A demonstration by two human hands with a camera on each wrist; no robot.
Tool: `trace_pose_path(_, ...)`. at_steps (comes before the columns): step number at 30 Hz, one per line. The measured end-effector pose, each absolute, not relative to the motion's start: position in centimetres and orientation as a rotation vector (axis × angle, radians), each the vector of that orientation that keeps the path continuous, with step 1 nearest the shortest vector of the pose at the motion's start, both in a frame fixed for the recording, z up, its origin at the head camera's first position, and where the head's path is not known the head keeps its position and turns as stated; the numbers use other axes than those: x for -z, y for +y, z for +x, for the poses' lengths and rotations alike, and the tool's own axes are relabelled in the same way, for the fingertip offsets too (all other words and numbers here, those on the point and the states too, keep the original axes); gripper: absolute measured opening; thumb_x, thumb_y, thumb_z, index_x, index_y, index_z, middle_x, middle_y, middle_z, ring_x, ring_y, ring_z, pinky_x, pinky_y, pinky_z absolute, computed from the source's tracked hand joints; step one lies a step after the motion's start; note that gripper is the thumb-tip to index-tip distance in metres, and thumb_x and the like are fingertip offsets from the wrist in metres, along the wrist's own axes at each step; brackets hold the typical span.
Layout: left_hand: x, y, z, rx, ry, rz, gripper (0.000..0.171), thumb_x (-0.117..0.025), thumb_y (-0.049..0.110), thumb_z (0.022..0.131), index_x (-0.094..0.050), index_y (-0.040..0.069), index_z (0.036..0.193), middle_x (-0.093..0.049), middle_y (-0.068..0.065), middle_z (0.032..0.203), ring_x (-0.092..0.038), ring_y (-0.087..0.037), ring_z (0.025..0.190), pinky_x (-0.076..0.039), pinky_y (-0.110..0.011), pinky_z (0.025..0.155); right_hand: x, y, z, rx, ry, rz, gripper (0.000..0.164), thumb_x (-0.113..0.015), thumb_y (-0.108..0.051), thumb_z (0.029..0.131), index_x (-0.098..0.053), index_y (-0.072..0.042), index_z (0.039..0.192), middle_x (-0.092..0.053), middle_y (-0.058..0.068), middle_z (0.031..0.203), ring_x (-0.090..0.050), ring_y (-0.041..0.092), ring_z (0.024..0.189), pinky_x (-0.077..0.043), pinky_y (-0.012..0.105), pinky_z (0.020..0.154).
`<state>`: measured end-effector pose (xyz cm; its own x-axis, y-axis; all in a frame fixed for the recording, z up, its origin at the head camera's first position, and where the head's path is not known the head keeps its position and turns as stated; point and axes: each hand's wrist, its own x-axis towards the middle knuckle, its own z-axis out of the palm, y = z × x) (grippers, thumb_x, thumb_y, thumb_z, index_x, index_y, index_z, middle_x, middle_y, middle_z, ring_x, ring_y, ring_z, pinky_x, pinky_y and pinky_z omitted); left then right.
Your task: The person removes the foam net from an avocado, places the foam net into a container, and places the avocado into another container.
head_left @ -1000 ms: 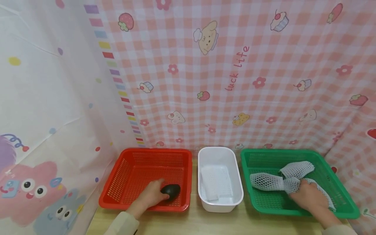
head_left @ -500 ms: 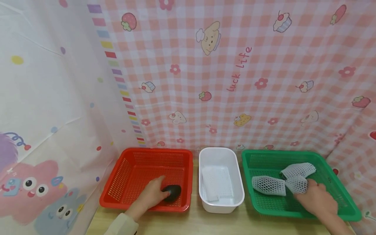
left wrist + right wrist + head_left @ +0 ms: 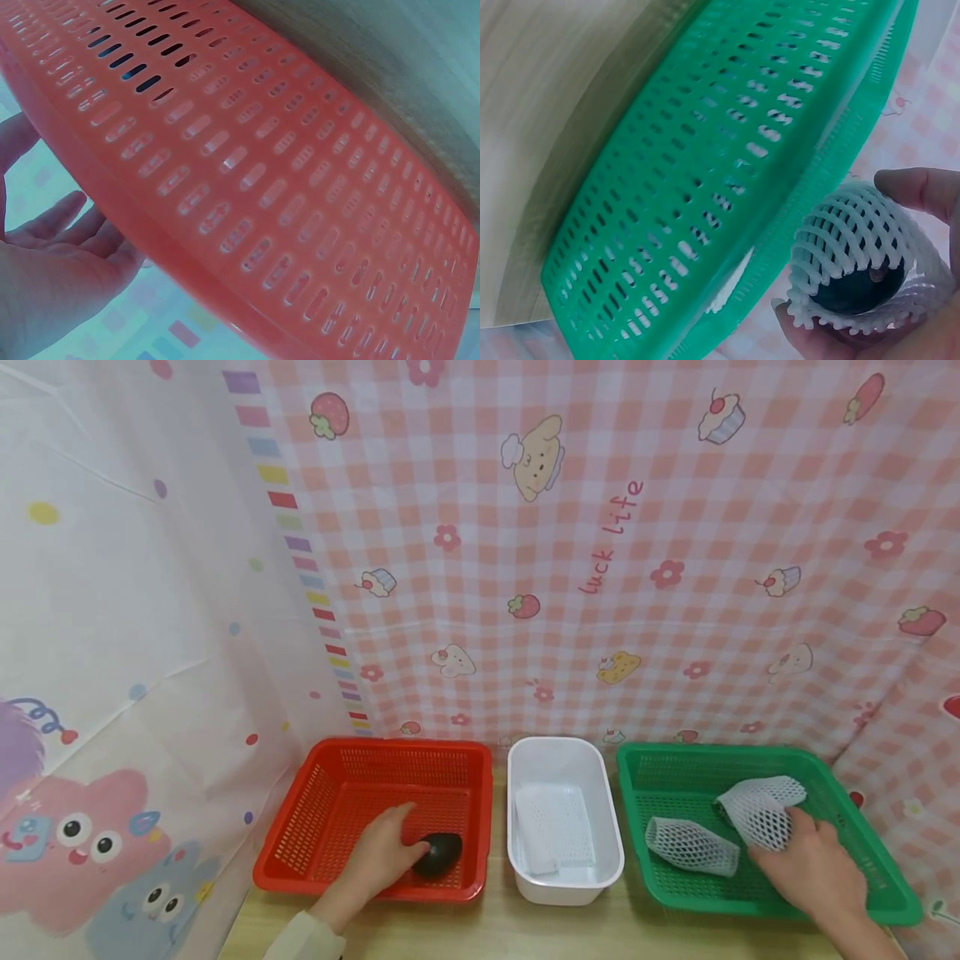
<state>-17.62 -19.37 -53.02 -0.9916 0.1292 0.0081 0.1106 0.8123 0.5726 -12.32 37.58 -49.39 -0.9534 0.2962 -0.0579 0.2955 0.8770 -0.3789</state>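
In the head view a dark green avocado (image 3: pixel 441 855) lies near the front right of the red basket (image 3: pixel 405 746). My left hand (image 3: pixel 378 852) is beside it, thumb against its left side and fingers spread; the left wrist view shows that hand's relaxed fingers (image 3: pixel 75 229) past the basket wall. My right hand (image 3: pixel 813 864), over the green basket (image 3: pixel 712 750), grips a white foam fruit net (image 3: pixel 761 821). A dark, rounded avocado (image 3: pixel 859 292) shows inside this net in the right wrist view. Two more foam nets, a left one (image 3: pixel 692 846) and a rear one (image 3: pixel 786 789), lie in the green basket.
Between the baskets stands a white plastic bin (image 3: pixel 566 881) with white foam nets (image 3: pixel 555 827) lying flat inside. All three containers sit on a wooden table (image 3: pixel 480 935). A pink checked curtain (image 3: pixel 540 568) hangs behind them, and a white printed sheet (image 3: pixel 135 610) hangs at the left.
My right hand has shifted, turning the net it grips upward. The left foam net in the green basket has swung askew. My left fingers have spread slightly away from the avocado.
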Motion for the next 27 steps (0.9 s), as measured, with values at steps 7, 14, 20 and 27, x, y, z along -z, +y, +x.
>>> trace_pose_path(7, 52.8, -19.3, -17.2, -0.932, 2.995, 0.191, 0.067, -0.088, 0.021, 0.085, -0.06, -0.001, 0.141, -0.064, -0.023, 0.137, -0.061, -0.042, 0.126, -0.048, -0.061, 0.105, 48.9, 36.0, -11.8, -0.651, -2.946, -0.448, 0.088, -0.077, -0.041, 0.089, -0.036, 0.011, 0.147, -0.042, 0.042, 0.129, -0.051, 0.063, 0.11, -0.045, 0.071, 0.071)
trace_pose_path(14, 51.9, -18.9, -16.5, -0.974, 3.009, 0.168, 0.065, -0.087, 0.022, 0.086, -0.061, 0.001, 0.141, -0.064, -0.02, 0.137, -0.06, -0.04, 0.127, -0.048, -0.061, 0.105, 48.4, 34.6, -11.4, -0.72, -2.885, -0.435, 0.089, -0.077, -0.04, 0.089, -0.036, 0.011, 0.151, -0.042, 0.041, 0.135, -0.051, 0.057, 0.111, -0.046, 0.068, 0.076)
trace_pose_path(20, 51.5, -18.6, -16.1, -1.013, 3.045, 0.205, 0.063, -0.087, 0.024, 0.086, -0.063, 0.003, 0.14, -0.066, -0.017, 0.136, -0.061, -0.038, 0.127, -0.048, -0.059, 0.105, 48.2, 33.3, -10.9, -0.781, -2.823, -0.396, 0.09, -0.078, -0.037, 0.089, -0.036, 0.01, 0.153, -0.043, 0.041, 0.137, -0.051, 0.054, 0.11, -0.045, 0.067, 0.077)
trace_pose_path(27, 51.2, -18.2, -15.2, -1.066, 3.087, 0.301, 0.061, -0.088, 0.025, 0.085, -0.064, 0.004, 0.137, -0.066, -0.015, 0.135, -0.061, -0.036, 0.127, -0.049, -0.056, 0.106, 48.8, 31.9, -10.1, -0.795, -2.707, -0.264, 0.084, -0.083, -0.026, 0.083, -0.044, 0.009, 0.149, -0.05, 0.037, 0.133, -0.053, 0.049, 0.109, -0.044, 0.065, 0.078)
